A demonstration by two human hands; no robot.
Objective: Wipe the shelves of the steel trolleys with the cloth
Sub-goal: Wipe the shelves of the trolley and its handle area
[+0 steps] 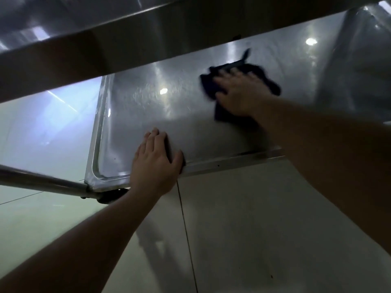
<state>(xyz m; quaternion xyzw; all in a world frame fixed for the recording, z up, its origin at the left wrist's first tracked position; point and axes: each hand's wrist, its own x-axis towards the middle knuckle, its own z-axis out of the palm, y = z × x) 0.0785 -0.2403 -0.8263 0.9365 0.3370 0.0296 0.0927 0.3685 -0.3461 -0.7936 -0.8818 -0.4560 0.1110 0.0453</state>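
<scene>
On the brushed-steel shelf (pixel 148 106), right hand (pixel 241 92) presses dark cloth (pixel 273 85); left hand (pixel 156 161) lies flat.

The lower shelf (pixel 148 115) of the trolley lies below the upper shelf (pixel 127 39), whose edge runs across the top of the view from lower left to upper right. On the lower shelf, toward its far right part, lies the cloth (pixel 220 92), with the right hand (pixel 241 92) flat on top of it. The left hand (pixel 155 161) rests on the shelf's near rim, nearer and to the left of the cloth, well apart from the right hand. A tube (pixel 42 182) runs from the left edge to the shelf's near left corner. The floor (pixel 254 229) lies below and in front of the shelf.
</scene>
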